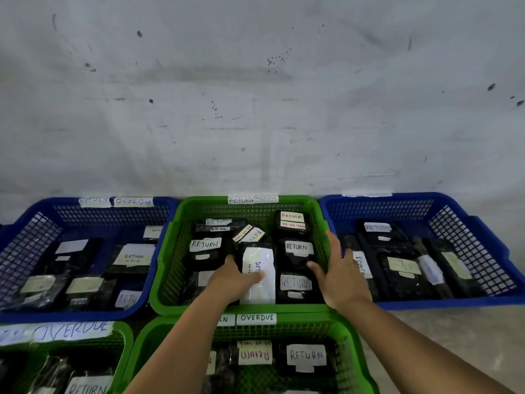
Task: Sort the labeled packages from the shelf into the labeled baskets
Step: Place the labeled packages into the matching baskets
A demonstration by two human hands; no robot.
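Observation:
A green basket (pixel 318 211) labeled "RETURN OVERDUE" stands in the middle of the back row and holds several black packages with white "RETURN" labels. My left hand (pixel 231 277) reaches into it and grips a black package with a long white label (pixel 260 288); the thumb lies across the label and the fingers curl down at the package's left edge. My right hand (pixel 339 273) rests on the basket's right rim with fingers spread. Its thumb points inward, over a "RETURN" package (pixel 296 247).
Blue baskets (pixel 25 237) (pixel 483 220) with labeled black packages flank the green one. Two more green baskets (pixel 355 345) (pixel 125 336) stand in front, under my arms, marked "OVERDUE". A stained white wall rises behind. Bare floor shows at the lower right.

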